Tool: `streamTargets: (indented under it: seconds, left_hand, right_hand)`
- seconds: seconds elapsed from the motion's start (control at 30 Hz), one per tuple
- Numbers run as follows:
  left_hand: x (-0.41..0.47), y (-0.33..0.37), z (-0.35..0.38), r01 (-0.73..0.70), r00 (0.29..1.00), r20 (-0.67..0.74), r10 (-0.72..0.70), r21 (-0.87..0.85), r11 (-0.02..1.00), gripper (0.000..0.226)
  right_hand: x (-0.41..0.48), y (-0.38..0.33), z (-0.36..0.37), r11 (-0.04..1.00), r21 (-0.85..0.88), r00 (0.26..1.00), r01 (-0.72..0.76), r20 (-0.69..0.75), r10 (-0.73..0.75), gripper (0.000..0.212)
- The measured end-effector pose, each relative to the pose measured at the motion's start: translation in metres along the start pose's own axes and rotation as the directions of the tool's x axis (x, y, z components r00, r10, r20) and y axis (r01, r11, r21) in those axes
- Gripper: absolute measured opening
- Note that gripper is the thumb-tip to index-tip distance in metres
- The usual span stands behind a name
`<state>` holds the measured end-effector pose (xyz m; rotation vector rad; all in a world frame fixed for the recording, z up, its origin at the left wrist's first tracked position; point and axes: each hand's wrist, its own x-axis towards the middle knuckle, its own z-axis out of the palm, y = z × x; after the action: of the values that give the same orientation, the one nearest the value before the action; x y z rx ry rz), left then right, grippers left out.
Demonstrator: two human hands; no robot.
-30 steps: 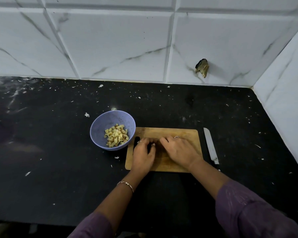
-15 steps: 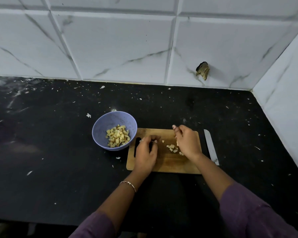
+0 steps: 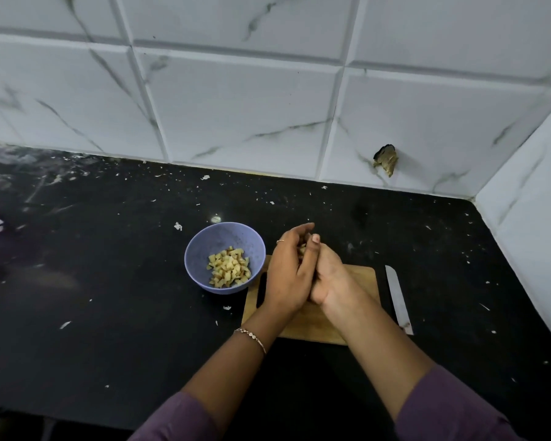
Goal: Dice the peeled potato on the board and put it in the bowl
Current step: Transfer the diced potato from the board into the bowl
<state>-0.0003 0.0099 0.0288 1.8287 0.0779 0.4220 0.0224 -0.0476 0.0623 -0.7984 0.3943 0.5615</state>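
Cupping potato dice (image 3: 302, 249), left hand (image 3: 288, 275), right hand (image 3: 329, 278)

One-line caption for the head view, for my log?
Above the board, left hand and right hand cup potato dice beside the bowl.

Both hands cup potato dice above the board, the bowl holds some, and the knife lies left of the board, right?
Not the knife: the head view shows it lying right of the board, on the counter. The left hand and right hand do cup potato dice above the board, and the bowl holds some.
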Motion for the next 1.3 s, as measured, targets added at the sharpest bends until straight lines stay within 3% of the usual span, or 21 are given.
streamTargets:
  seconds: [0.2,0.33,0.4,0.57,0.7,0.87,0.97,1.17,1.3]
  left_hand:
    - [0.024,-0.015,-0.047,0.029,0.997,-0.077,-0.019,0.129,0.991,0.026]
    - [0.033,-0.027,-0.072,0.132,0.987,-0.095,-0.133,-0.010,0.991,0.028]
    - [0.036,-0.033,-0.087,0.166,0.968,-0.174,-0.182,-0.104,0.981,0.039]
    - [0.042,-0.053,-0.128,0.204,0.875,-0.405,-0.265,-0.187,0.961,0.055]
    - [0.043,-0.079,-0.138,0.325,0.855,-0.363,-0.370,-0.182,0.928,0.054]
    - [0.040,-0.087,-0.133,0.381,0.864,-0.283,-0.415,-0.170,0.909,0.052]
    - [0.040,-0.085,-0.133,0.375,0.858,-0.295,-0.420,-0.197,0.906,0.058]
    - [0.039,-0.082,-0.131,0.381,0.853,-0.307,-0.423,-0.188,0.905,0.063]
    - [0.039,-0.072,-0.130,0.291,0.897,-0.324,-0.301,-0.081,0.953,0.061]
  right_hand:
    - [0.019,0.020,0.039,0.992,-0.065,0.995,-0.104,-0.016,0.103,0.032]
    - [0.034,0.030,0.059,0.972,-0.130,0.981,-0.194,-0.005,0.195,0.034]
    - [0.044,0.034,0.067,0.951,-0.175,0.967,-0.253,-0.024,0.253,0.039]
    - [0.071,0.043,0.075,0.919,-0.327,0.970,-0.221,-0.175,0.171,0.037]
    - [0.081,0.045,0.074,0.871,-0.447,0.972,-0.205,-0.199,0.126,0.040]
    - [0.087,0.050,0.070,0.797,-0.599,0.996,-0.079,-0.086,0.034,0.045]
    - [0.092,0.052,0.066,0.759,-0.651,1.000,-0.002,-0.005,-0.001,0.062]
    - [0.097,0.048,0.060,0.769,-0.636,0.987,0.060,0.152,0.049,0.096]
    - [0.094,0.037,0.053,0.782,-0.620,0.963,0.060,0.243,0.119,0.102]
